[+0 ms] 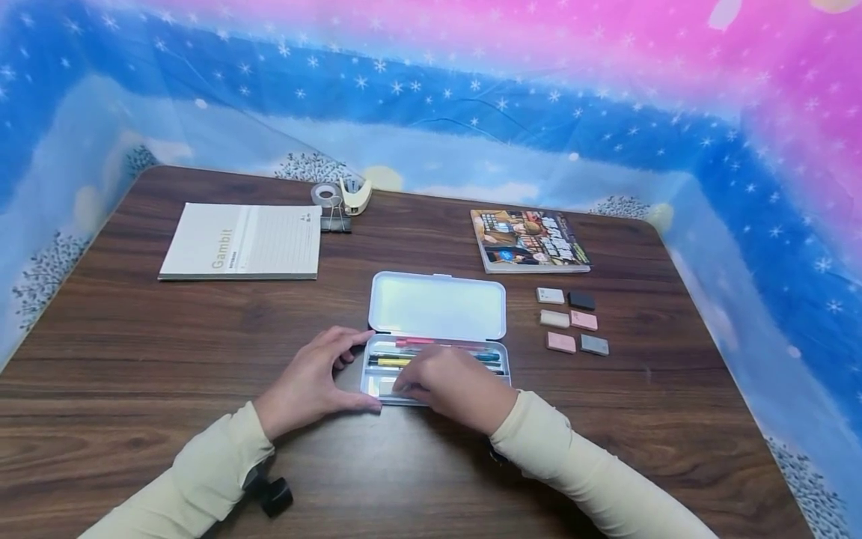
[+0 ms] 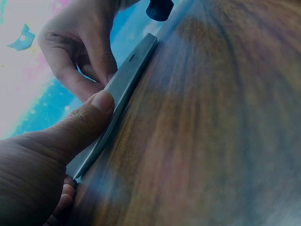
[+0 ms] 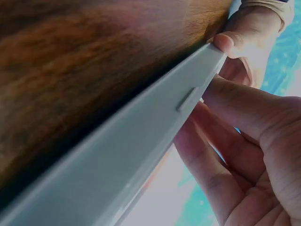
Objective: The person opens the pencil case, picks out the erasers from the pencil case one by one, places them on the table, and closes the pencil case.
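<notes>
A white plastic pencil case [image 1: 438, 305] lies on the table with its lid laid back. My left hand [image 1: 313, 382] grips its left end, the thumb [image 2: 94, 106] against the front wall and the fingers at the back left corner. My right hand [image 1: 454, 385] reaches into the front compartment and pinches a small whitish eraser [image 1: 387, 387] near the left end. The case wall hides those fingertips in the right wrist view. A yellow pencil [image 1: 390, 361] and a red pen [image 1: 412, 342] lie among several in the back compartment, partly covered by the right hand.
Several erasers stand in rows to the right, among them a black one [image 1: 581, 301] and a grey one [image 1: 595, 345]. A notebook [image 1: 242, 243], binder clip [image 1: 335, 223], tape roll [image 1: 326, 195] and cream stapler [image 1: 357, 198] are back left. A comic book [image 1: 528, 241] lies back right.
</notes>
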The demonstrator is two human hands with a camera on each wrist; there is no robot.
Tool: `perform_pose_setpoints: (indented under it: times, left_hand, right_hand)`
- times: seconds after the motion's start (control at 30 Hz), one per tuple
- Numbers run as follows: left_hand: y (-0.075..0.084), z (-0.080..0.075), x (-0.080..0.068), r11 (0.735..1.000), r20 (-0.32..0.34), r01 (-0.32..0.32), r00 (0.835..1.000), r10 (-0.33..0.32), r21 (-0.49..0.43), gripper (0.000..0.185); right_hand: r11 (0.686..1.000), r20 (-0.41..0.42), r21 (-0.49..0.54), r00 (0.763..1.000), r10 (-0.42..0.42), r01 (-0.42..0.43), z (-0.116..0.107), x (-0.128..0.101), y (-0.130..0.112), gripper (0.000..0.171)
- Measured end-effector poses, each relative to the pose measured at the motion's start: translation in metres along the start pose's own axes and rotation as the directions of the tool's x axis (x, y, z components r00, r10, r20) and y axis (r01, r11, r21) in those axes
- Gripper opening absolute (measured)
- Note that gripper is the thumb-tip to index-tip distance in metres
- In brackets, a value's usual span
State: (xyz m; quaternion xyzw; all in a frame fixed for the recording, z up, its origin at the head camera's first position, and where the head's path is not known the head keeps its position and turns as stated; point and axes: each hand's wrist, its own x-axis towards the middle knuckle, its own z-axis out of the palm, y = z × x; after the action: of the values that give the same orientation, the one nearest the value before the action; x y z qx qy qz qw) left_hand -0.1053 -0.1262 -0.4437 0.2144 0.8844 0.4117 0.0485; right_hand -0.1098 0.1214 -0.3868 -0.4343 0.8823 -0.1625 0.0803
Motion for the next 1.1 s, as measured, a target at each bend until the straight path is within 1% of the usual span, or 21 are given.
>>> perform_pose_setpoints:
  times: [0.1,0.17,0.4,0.47,0.57,0.67,0.73,0.77,0.9,1.0,1.1]
  left_hand:
    - [0.000,0.000,0.000,1.000,-0.001,-0.001,1.000,0.001,-0.002,0.099]
    - [0.000,0.000,0.001,1.000,-0.001,-0.004,1.000,0.004,-0.003,0.099]
    - [0.000,0.000,0.002,1.000,-0.003,-0.010,1.000,0.010,-0.001,0.099]
    - [0.001,0.001,0.001,1.000,-0.006,-0.011,1.000,0.011,0.001,0.099]
    - [0.001,0.001,0.000,1.000,-0.012,-0.011,1.000,0.011,0.006,0.099]
    - [0.002,0.002,0.000,1.000,-0.017,-0.009,1.000,0.009,0.012,0.099]
    - [0.003,0.002,0.000,1.000,-0.017,-0.010,1.000,0.010,0.013,0.099]
    - [0.003,0.002,0.000,1.000,-0.017,-0.010,1.000,0.011,0.015,0.099]
    - [0.003,0.002,-0.001,1.000,-0.023,-0.021,1.000,0.022,0.015,0.098]
    - [0.002,0.002,-0.001,0.999,-0.031,-0.030,0.999,0.030,0.017,0.097]
    - [0.001,0.003,0.001,0.999,-0.029,-0.034,0.999,0.035,0.019,0.097]
  right_hand:
    - [1.000,0.031,-0.012,0.999,0.020,-0.020,0.000,0.000,-0.002,0.012]
    - [1.000,0.041,-0.016,0.999,0.018,-0.017,-0.001,0.001,-0.001,0.013]
    - [0.998,0.019,-0.029,0.999,-0.047,0.047,-0.001,0.000,0.001,0.014]
    - [0.998,-0.012,-0.025,0.998,-0.066,0.066,0.000,-0.002,0.003,0.015]
    - [0.996,-0.077,0.015,0.994,-0.083,0.084,-0.001,-0.010,0.010,0.017]
    - [0.997,-0.157,0.061,0.987,-0.041,0.052,-0.009,-0.028,0.022,0.019]
    - [0.996,-0.220,0.092,0.975,0.018,0.002,-0.019,-0.044,0.032,0.020]
    - [0.994,-0.253,0.100,0.966,0.056,-0.031,-0.024,-0.054,0.038,0.021]
    - [0.982,-0.378,0.128,0.908,0.180,-0.141,-0.039,-0.097,0.065,0.026]
    - [0.973,-0.437,0.089,0.869,0.231,-0.214,-0.046,-0.126,0.085,0.028]
    - [0.955,-0.462,0.028,0.843,0.275,-0.296,-0.049,-0.152,0.102,0.029]
